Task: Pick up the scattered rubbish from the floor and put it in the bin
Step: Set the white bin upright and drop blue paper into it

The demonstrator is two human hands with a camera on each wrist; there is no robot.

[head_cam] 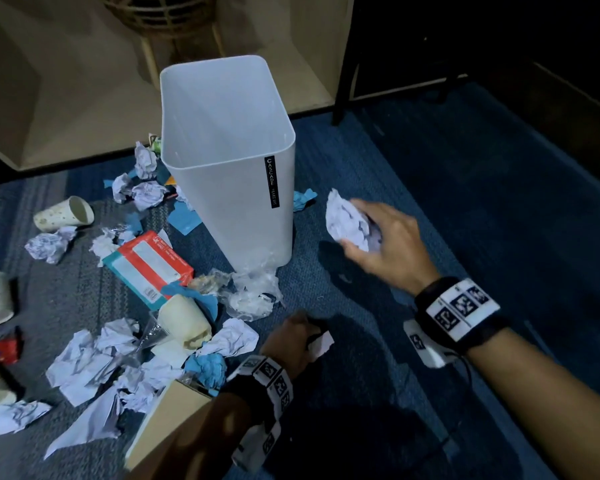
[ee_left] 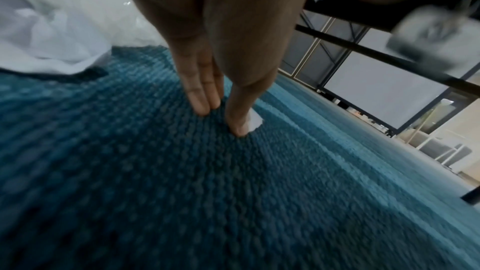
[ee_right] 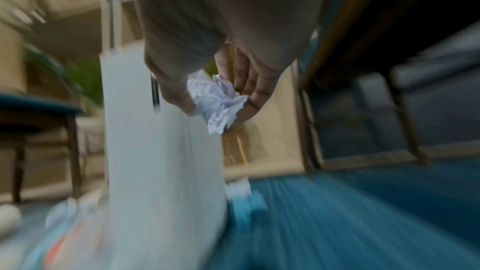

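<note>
A crumpled white paper ball (head_cam: 349, 221) is gripped by the right hand (head_cam: 387, 244) at the 3 o'clock side of the tall white plastic bin (head_cam: 229, 161), while a small white paper scrap (head_cam: 321, 344), mostly hidden, is pinched by the left hand (head_cam: 291, 341).

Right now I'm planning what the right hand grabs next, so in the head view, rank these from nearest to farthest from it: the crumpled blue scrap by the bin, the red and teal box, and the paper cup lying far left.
From the right hand, which holds a crumpled paper ball:
1. Crumpled blue scrap, just left of the hand, against the bin.
2. Red and teal box, beyond the bin, lower left.
3. Paper cup, on its side, far left.
</note>
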